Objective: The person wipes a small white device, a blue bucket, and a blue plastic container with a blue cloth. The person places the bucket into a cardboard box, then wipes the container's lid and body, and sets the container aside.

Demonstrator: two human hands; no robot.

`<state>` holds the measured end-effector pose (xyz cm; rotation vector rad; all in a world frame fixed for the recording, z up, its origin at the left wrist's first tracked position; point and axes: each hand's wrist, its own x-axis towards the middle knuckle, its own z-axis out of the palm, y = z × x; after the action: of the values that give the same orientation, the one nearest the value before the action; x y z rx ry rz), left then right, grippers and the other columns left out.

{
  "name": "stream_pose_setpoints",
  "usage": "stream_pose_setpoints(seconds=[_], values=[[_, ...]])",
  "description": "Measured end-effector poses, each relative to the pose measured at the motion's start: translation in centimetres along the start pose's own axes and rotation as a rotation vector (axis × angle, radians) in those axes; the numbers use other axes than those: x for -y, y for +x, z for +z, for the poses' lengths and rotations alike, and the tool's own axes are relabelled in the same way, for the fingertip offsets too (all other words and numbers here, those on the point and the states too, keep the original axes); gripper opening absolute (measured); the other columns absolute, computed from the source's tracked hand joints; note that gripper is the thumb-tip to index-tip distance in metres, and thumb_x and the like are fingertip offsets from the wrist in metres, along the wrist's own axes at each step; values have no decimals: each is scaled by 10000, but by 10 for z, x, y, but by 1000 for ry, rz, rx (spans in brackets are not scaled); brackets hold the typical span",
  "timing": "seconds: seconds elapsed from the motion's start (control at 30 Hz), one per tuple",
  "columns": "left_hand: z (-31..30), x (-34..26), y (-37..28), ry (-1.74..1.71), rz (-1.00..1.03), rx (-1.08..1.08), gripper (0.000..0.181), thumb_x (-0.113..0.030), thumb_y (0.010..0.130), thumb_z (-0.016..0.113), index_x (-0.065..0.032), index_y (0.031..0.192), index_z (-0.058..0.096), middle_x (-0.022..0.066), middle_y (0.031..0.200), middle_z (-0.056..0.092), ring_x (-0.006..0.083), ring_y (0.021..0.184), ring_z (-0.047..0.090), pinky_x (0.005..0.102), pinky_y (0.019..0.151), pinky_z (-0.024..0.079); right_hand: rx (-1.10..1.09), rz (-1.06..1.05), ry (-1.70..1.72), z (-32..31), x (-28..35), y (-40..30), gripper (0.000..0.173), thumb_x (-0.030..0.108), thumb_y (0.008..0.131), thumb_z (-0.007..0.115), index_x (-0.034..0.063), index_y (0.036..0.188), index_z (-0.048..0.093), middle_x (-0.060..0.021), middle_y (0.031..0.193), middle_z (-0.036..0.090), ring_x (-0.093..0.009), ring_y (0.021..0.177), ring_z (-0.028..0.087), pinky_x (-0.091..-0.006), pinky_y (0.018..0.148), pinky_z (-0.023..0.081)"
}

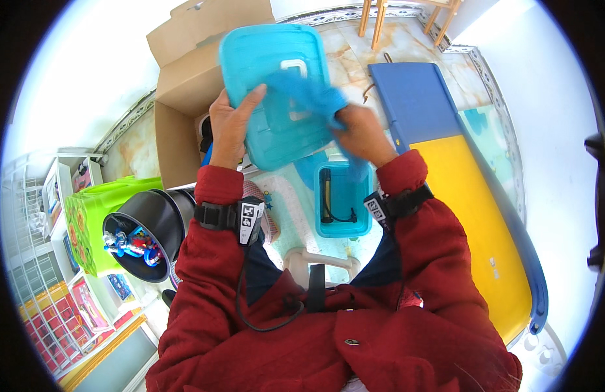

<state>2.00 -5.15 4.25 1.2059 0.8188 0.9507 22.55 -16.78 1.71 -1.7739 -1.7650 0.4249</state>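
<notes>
My left hand [232, 126] grips the left edge of a teal plastic lid [256, 54], its thumb over the upper face. The lid is held up and tilted, and a white handle [296, 64] shows on it. In my right hand [362, 133] is a bunched blue cloth [307, 93] that lies across the lid, blurred by motion. Part of the cloth hangs below that hand, over a small teal plastic box [344, 232] on the floor. Inside the uncovered box lies a hand air pump [327, 193] with a black hose.
An opened cardboard box [177, 127] stands left of the lid. Further left are a black bucket [158, 210] holding toys, a lime-green plastic container [94, 220] and a white wire rack [35, 274]. A blue-and-yellow plastic panel [459, 196] lies along the right. Wooden furniture legs [379, 24] stand behind.
</notes>
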Motion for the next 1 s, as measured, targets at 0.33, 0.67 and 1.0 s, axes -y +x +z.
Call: stream_pose_setpoints(seconds=[0.33, 0.67, 1.0], values=[[16, 1, -23, 260, -127, 315, 417, -234, 786, 716, -9, 1115, 597, 100, 966, 660, 148, 823, 623, 279, 729, 518, -513, 267, 338, -2, 6, 25, 235, 201, 784, 678, -23, 834, 630, -190, 727, 636, -335, 658, 638, -387, 587, 492], [-6, -1, -11, 339, 26, 46, 323, -137, 781, 707, 18, 1048, 613, 84, 909, 666, 129, 747, 614, 271, 663, 517, -342, 73, 51, 4, 10, 22, 204, 92, 718, 640, -8, 896, 631, -221, 845, 620, -394, 773, 606, -419, 674, 503], [-40, -11, 7, -40, 331, -281, 297, -101, 762, 724, 28, 1010, 624, 56, 918, 662, 111, 756, 597, 265, 695, 497, -731, 220, 135, -28, -34, 16, 280, 235, 802, 691, -21, 912, 660, -152, 804, 686, -209, 709, 663, -333, 659, 510]])
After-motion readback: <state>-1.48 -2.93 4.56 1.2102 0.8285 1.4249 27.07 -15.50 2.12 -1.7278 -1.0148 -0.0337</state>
